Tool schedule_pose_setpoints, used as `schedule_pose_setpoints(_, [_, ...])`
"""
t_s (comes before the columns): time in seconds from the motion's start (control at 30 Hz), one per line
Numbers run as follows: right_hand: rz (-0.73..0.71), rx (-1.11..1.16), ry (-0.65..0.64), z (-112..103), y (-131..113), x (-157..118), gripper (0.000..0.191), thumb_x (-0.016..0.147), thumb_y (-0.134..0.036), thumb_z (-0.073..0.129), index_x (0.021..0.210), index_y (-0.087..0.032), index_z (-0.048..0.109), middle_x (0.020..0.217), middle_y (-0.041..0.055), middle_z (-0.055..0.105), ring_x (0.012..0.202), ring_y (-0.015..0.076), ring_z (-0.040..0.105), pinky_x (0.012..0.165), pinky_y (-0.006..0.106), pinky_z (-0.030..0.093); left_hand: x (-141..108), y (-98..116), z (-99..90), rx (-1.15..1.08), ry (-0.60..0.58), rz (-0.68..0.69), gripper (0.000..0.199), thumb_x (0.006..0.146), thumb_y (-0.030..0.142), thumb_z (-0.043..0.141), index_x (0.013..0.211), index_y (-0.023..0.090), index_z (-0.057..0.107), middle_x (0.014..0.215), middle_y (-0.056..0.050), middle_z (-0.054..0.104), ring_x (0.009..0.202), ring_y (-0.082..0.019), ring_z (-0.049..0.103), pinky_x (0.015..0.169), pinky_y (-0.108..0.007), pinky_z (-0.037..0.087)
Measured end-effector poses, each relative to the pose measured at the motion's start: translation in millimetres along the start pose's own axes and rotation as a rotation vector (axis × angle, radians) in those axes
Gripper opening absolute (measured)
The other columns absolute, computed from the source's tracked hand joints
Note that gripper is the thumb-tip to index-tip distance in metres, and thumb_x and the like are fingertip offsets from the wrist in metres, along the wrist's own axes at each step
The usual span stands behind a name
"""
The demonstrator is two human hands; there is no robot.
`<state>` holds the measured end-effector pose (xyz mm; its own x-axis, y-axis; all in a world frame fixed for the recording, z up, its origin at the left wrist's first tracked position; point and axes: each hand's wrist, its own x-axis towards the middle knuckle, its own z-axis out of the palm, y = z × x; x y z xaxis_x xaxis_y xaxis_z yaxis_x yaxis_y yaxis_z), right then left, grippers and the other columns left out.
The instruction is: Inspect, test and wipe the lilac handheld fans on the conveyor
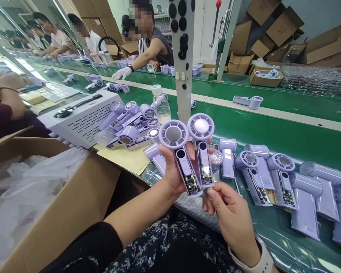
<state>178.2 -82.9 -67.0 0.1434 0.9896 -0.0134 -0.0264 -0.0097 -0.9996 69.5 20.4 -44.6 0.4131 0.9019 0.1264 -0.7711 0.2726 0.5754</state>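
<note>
Two purple handheld fans, a left one (187, 170) and a right one (204, 161), are held side by side in my left hand (173, 170), with round heads up and circuit boards showing in the handles. My right hand (227, 208) pinches at the bottom end of the right fan; what is between its fingertips is mostly hidden. Right of my hands, several purple fans (254, 182) lie in a row on the green table (269, 223). A pile of similar fans (129, 134) lies to the left on yellow sheets (125, 159).
A clear bottle (161, 106) stands behind the pile, near a white post (183, 94). A grey metal box (88, 117) and an open carton with plastic bags (82, 197) are at left. Across the green conveyor (287, 113), a person's gloved hand (122, 73) reaches out.
</note>
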Motion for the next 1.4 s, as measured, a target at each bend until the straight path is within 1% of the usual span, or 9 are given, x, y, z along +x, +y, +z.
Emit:
schedule_pose_setpoints(0.2, [0.074,0.344,0.072,14.3,14.6,-6.0,0.042,0.097,-0.054,0.062,0.071,-0.022,0.054,0.048,-0.0072,0.045,0.046,0.0113,0.048,0.052,0.025,0.045,-3.6,-14.7,-4.1,0.085,-0.106,0.085,0.071,0.06,0.091,0.066,0.066,0.02,0.064,0.102,-0.011,0.075,0.103,-0.034,0.071,0.076,-0.04,0.063])
schedule_pose_setpoints(0.37, [-0.08,-0.018,0.017,0.0,15.4,-0.2,0.032,0.103,-0.046,0.054,0.083,-0.022,0.061,0.075,-0.0001,0.06,0.071,0.0153,0.056,0.066,0.027,0.046,0.7,-7.5,-7.0,0.086,-0.145,0.074,0.07,0.062,0.09,0.065,0.07,0.02,0.063,0.099,-0.011,0.073,0.106,-0.033,0.071,0.073,-0.037,0.061])
schedule_pose_setpoints(0.5, [-0.238,-0.18,0.052,-6.0,9.1,10.2,0.03,0.105,-0.042,0.049,0.085,-0.023,0.062,0.113,0.0072,0.068,0.106,0.0233,0.062,0.091,0.036,0.048,2.8,11.4,-8.4,0.12,-0.005,0.12,0.058,0.073,0.078,0.069,0.084,0.021,0.068,0.109,-0.007,0.073,0.11,-0.028,0.069,0.09,-0.039,0.059])
schedule_pose_setpoints(0.63, [-0.241,0.01,0.054,-9.9,-1.2,25.2,0.041,0.101,-0.044,0.057,0.139,-0.03,0.055,0.153,0.0071,0.053,0.142,0.0285,0.047,0.117,0.049,0.038,-3.7,30.3,-22.6,0.417,-0.21,-0.101,0.055,0.064,0.055,0.089,0.103,0.019,0.073,0.109,-0.01,0.074,0.108,-0.032,0.069,0.096,-0.044,0.055])
schedule_pose_setpoints(0.7, [-0.218,0.147,-0.03,-17.2,-6.4,32.2,0.056,0.094,-0.044,0.069,0.146,-0.032,0.051,0.151,0.0064,0.056,0.14,0.0293,0.051,0.115,0.05,0.044,-4.8,34.3,-32.6,0.575,-0.299,-0.159,0.058,0.054,0.048,0.096,0.098,0.017,0.074,0.095,-0.01,0.074,0.099,-0.031,0.069,0.09,-0.042,0.056])
schedule_pose_setpoints(0.83, [-0.13,0.176,0.036,-36.3,-11.6,39.9,0.057,0.076,-0.035,0.088,0.129,-0.03,0.067,0.135,0.0061,0.068,0.13,0.0293,0.06,0.108,0.049,0.051,1.8,27.5,-42.0,0.505,-0.086,-0.093,0.047,0.072,0.055,0.085,0.098,0.019,0.071,0.092,-0.005,0.071,0.088,-0.021,0.066,0.086,-0.036,0.055])
schedule_pose_setpoints(1.03, [-0.037,0.359,0.114,-43.1,-13.5,27.4,0.029,0.085,-0.036,0.08,0.111,-0.026,0.072,0.096,0.0014,0.072,0.077,0.0151,0.066,0.072,0.03,0.06,-8.0,16.9,-22.7,0.32,-0.136,-0.265,0.046,0.075,0.038,0.086,0.11,0.022,0.06,0.095,-0.001,0.062,0.083,-0.016,0.063,0.077,-0.032,0.057])
schedule_pose_setpoints(1.23, [-0.081,0.43,0.03,-38.4,-8.1,6.2,0.034,0.087,-0.034,0.079,0.119,-0.027,0.068,0.116,0.0065,0.071,0.092,0.0207,0.069,0.078,0.034,0.061,-29.7,10.9,-12.3,0.34,-0.39,-0.303,0.043,0.087,0.031,0.073,0.122,0.022,0.049,0.096,-0.001,0.058,0.076,-0.015,0.065,0.072,-0.032,0.054])
schedule_pose_setpoints(1.4, [-0.061,0.364,0.05,-36.3,1.0,2.4,0.037,0.09,-0.032,0.076,0.123,-0.028,0.06,0.117,0.0077,0.068,0.095,0.024,0.068,0.078,0.039,0.061,-30.3,6.2,-15.7,0.44,-0.397,-0.327,0.036,0.09,0.037,0.071,0.112,0.021,0.048,0.091,-0.002,0.062,0.077,-0.016,0.065,0.073,-0.032,0.052])
